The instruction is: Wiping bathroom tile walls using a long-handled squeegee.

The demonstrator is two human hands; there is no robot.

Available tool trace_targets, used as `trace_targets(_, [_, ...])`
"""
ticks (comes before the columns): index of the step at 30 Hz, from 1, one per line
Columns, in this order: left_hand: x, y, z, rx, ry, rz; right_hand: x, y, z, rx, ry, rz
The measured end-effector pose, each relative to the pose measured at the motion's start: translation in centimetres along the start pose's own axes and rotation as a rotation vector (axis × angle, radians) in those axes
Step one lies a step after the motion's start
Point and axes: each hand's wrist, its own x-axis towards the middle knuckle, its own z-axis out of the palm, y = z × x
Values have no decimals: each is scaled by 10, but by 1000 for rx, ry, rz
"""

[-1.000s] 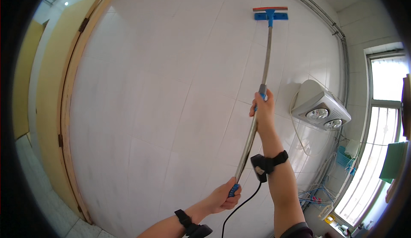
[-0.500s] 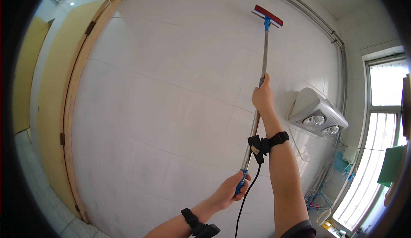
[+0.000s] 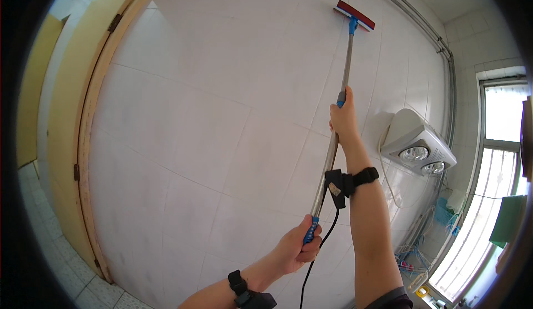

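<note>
One long, slim pole of shiny metal (image 3: 331,156) slants from the lower centre to the upper right of the frame. Nearest, the left hand (image 3: 296,248) closes around its textured blue handle (image 3: 311,230); higher, the right hand (image 3: 345,121) wraps the shaft just below a grey collar (image 3: 341,96). At the far end, upper right, sits a narrow, straight-edged red-and-blue head (image 3: 355,13); its contact with the wall cannot be judged. Behind spreads the wall of smooth white tiles (image 3: 194,114), bearing, at right, a boxy pale-grey unit with two round lamps (image 3: 419,137).
</note>
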Motion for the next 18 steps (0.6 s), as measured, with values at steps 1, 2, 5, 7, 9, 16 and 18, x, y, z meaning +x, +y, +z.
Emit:
trace_targets(1, [1, 3, 0, -3, 1, -3, 2, -7, -2, -36, -28, 50])
trace_targets(2, [2, 5, 1, -3, -1, -9, 2, -10, -2, -72, -56, 99])
trace_targets(5, [-5, -7, -1, -40, -2, -57, 0, 8, -3, -107, -29, 0])
trace_targets(7, [-15, -23, -10, -92, -5, -107, -19, 26, 1, -148, -32, -38])
trace_targets(9, [-18, -29, -16, -87, 13, -91, -28, 29, 5, -192, -37, -72])
trace_targets(16, [-3, 11, 15, -78, -58, -57, 4, -21, -6, -177, -79, 110])
trace_targets(18, [-10, 0, 4, -110, -42, -81, -4, -19, -1, -176, -140, 221])
